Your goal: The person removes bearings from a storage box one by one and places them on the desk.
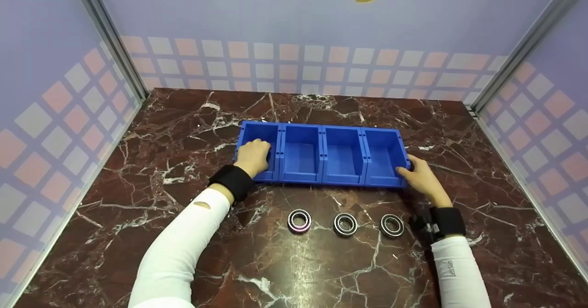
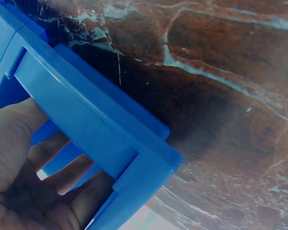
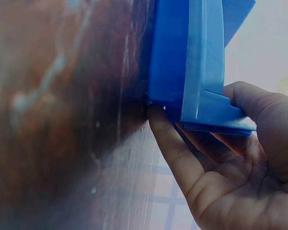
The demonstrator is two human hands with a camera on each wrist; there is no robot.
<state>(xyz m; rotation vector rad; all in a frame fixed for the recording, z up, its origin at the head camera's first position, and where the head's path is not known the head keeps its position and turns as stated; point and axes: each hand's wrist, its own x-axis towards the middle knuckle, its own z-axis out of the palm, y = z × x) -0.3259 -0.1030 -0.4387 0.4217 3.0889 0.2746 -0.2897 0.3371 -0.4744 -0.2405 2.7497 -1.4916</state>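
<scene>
A row of several joined blue storage bins (image 1: 301,158) lies across the marble-patterned tabletop. My left hand (image 1: 252,156) reaches down into the leftmost bin with bent fingers. In the left wrist view, the thumb and fingers (image 2: 53,177) pass behind the bin's front lip (image 2: 81,124); whatever they may hold is hidden. At the row's right end, my right hand (image 1: 420,177) grips the outer wall of the last bin, thumb over the rim and fingers outside and low. The right wrist view shows this hand (image 3: 230,177) around the bin's corner (image 3: 206,110).
Three ring-shaped bearings lie in front of the bins: a left one (image 1: 299,221) with a pinkish tint on its side, a middle one (image 1: 345,225) and a right one (image 1: 392,226). Patterned panels (image 1: 294,64) enclose the table's back and sides.
</scene>
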